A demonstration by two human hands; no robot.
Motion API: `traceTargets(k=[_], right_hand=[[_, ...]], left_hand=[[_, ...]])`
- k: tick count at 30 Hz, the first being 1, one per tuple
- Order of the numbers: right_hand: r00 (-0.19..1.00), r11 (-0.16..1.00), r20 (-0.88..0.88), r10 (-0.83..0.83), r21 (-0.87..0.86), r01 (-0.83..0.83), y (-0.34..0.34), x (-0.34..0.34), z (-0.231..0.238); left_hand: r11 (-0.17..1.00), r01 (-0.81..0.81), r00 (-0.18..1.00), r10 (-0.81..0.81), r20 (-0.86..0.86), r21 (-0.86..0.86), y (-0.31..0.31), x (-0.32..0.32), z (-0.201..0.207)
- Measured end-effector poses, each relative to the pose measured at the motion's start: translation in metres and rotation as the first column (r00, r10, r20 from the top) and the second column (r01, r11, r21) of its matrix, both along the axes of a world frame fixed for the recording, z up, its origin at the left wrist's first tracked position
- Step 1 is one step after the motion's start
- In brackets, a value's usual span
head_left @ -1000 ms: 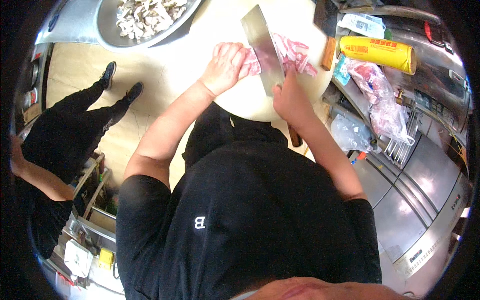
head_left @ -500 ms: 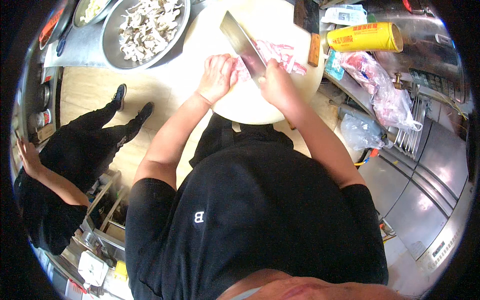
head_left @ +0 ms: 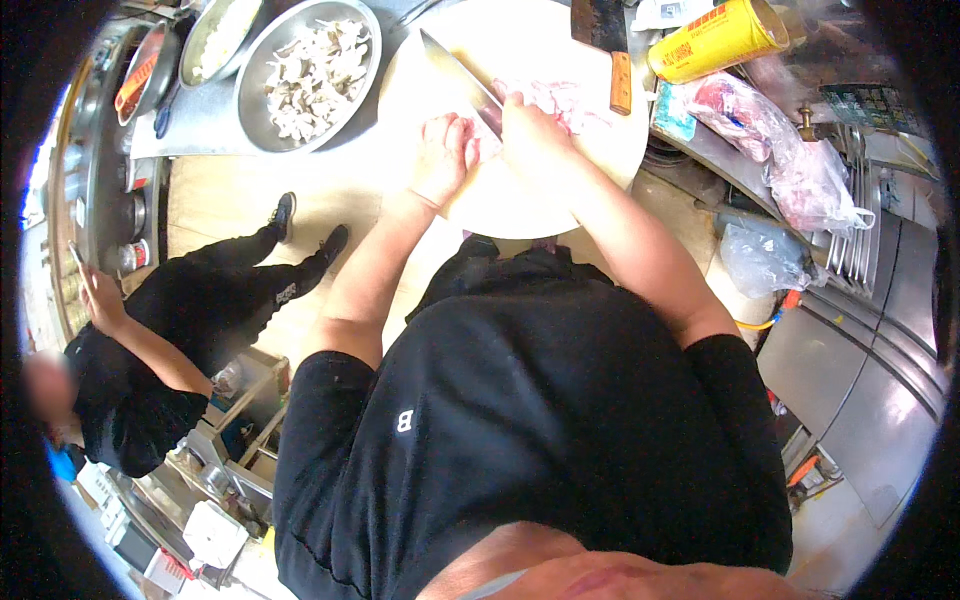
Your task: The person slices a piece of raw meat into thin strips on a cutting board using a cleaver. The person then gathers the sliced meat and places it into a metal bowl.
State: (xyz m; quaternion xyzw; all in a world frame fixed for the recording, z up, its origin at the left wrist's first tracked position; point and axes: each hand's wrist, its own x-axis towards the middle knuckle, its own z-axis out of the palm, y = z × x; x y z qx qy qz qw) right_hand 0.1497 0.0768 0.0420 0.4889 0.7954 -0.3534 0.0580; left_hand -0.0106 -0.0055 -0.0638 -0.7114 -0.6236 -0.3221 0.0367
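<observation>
Grips cleaver [head_left: 478, 95] in right hand [head_left: 530, 125]. Pins pink meat [head_left: 486, 148] under curled left hand [head_left: 443, 157], left of cleaver, on round white board [head_left: 510, 203]. Has more meat [head_left: 562, 104] right of cleaver.

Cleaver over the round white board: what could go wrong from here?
The left hand has its fingers close to the cleaver, so a slip could cut them. The meat between the hands might slide mid-cut. The right hand could bump the spare knife's wooden handle.
</observation>
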Motion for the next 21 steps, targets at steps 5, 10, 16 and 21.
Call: traceTargets(k=[5,10,16,21], right_hand=[[0.999,0.998,0.020,-0.045,0.046,0.044,0.014,0.009,0.003],[0.986,0.997,-0.151,-0.066,0.034,0.072,0.006,0.042,0.033],[0.922,0.953,-0.349,-0.169,0.181,0.243,0.012,0.066,0.055],[0.893,0.925,-0.380,-0.241,0.190,0.330,0.008,0.098,0.049]], left_hand=[[0.988,-0.046,0.998,0.053,0.043,-0.149,-0.014,0.003,0.017],[0.915,-0.079,0.985,0.133,0.111,-0.396,-0.012,0.008,0.042],[0.850,-0.152,0.987,0.110,-0.113,-0.504,0.004,0.017,0.056],[0.832,-0.194,0.981,0.162,-0.107,-0.520,0.010,0.022,0.054]])
